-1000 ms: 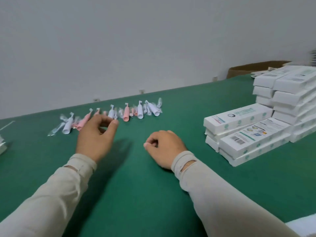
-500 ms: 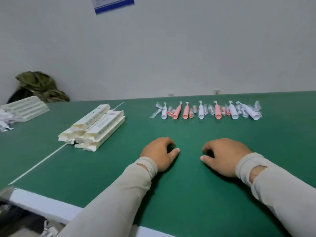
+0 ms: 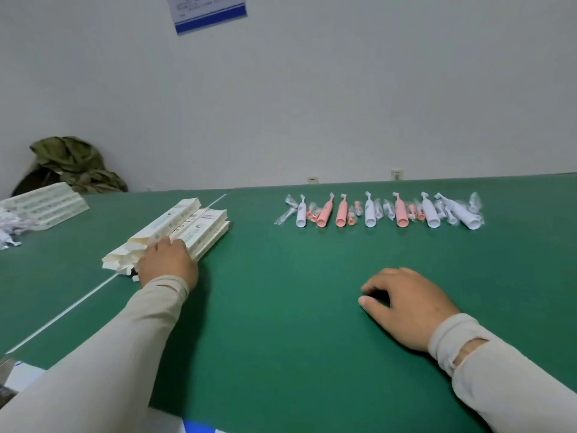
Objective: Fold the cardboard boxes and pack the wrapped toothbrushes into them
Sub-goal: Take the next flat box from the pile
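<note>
**Left hand on the flat boxes, right hand idle**

The left hand (image 3: 168,264) is lying on the near end of the stack of flat boxes (image 3: 193,223), its fingers reaching over the top sheet; whether they are curling round an edge or just pressing down, I cannot tell, because the back of the hand is hiding the fingertips. The stack is stretching away from that hand toward the wall, its near flaps splaying out just left of the wrist.

The right hand (image 3: 409,304) is resting on the green table (image 3: 281,323), well apart from the left, fingers loosely curling, gripping nothing.

The wrapped toothbrushes (image 3: 377,210), pink and white, are lying in a row beyond the right hand, untouched by either hand. More boxes (image 3: 43,204) are sitting far to the left of the left hand.
</note>
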